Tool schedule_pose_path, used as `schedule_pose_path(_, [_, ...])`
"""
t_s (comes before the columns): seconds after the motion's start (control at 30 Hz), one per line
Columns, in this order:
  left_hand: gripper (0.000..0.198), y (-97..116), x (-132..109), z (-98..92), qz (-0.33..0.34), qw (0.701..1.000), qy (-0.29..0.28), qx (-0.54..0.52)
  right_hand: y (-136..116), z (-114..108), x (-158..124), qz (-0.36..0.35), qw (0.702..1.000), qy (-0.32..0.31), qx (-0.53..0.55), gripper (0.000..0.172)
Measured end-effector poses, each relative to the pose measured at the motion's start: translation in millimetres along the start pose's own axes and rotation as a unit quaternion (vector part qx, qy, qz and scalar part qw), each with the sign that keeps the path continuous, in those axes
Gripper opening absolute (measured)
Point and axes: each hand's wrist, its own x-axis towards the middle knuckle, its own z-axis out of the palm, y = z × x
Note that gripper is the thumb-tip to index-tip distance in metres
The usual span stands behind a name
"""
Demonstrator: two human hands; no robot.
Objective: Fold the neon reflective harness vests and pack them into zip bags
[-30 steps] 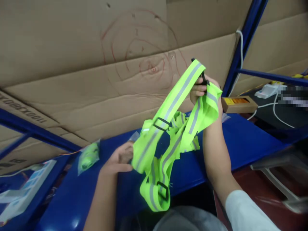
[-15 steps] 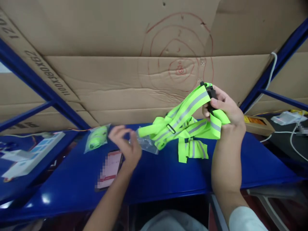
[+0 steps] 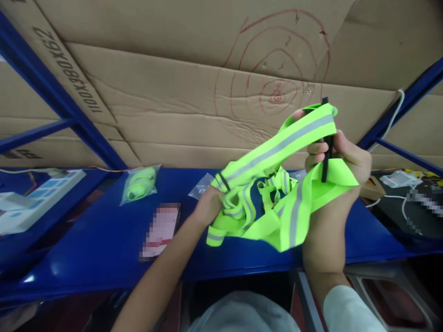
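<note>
A neon-yellow reflective strap harness [image 3: 282,147] with grey stripes stretches between my two hands above the table. My right hand [image 3: 351,154] is closed around its black buckle [image 3: 327,152], raised at the right. At the lower left end, my left hand [image 3: 209,205] grips the bunched straps beside a black slider [image 3: 224,180]; its fingertips are hidden behind them. Loose strap loops hang between the hands. A clear plastic bag [image 3: 200,186] lies just behind my left hand.
A bagged neon-yellow strap roll [image 3: 140,184] and a phone [image 3: 162,228] lie on the blue table [image 3: 104,244] at the left. A white power strip [image 3: 41,200] is farther left. Cardboard [image 3: 166,101] walls the back, between blue metal posts [image 3: 79,124].
My left hand has moved right and taken hold of the bunched straps. My right hand has shifted right with the buckle, and the straps are spread wider. The view has turned slightly.
</note>
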Motion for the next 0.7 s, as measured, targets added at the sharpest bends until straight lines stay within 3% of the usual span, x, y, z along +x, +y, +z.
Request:
schedule_pose_path(0.13, [0.04, 38, -5, -32.9, 0.013, 0.995, 0.025, -0.094, 3, -24, 15, -0.048, 0.994, 0.08, -0.059, 0.03])
schedule_pose_path(0.23, [0.038, 48, -9, -44.3, 0.044, 0.989, 0.042, -0.131, 10, -35, 28, -0.052, 0.991, 0.099, -0.079, 0.021])
schedule_pose_path(0.33, [0.087, 42, -5, -42.7, 0.066, 0.996, 0.031, -0.054, 12, -39, 33, -0.049, 0.99, 0.122, -0.05, 0.015])
schedule_pose_path(0.4, [0.102, 35, 2, -39.0, 0.084, 0.994, 0.051, 0.042, 9, -38, 31, -0.047, 0.99, 0.129, -0.018, 0.015])
schedule_pose_path(0.53, [0.068, 21, 14, -37.4, 0.125, 0.959, 0.168, 0.193, 0, -39, 28, -0.025, 0.987, 0.156, -0.021, 0.012])
schedule_pose_path(0.63, [0.042, 15, 16, -41.2, 0.093, 0.953, 0.184, 0.223, -2, -43, 30, -0.004, 0.986, 0.161, -0.031, 0.016])
schedule_pose_path(0.7, [0.034, 13, 16, -42.0, 0.098, 0.945, 0.211, 0.23, 0, -42, 32, -0.006, 0.988, 0.15, -0.034, 0.021])
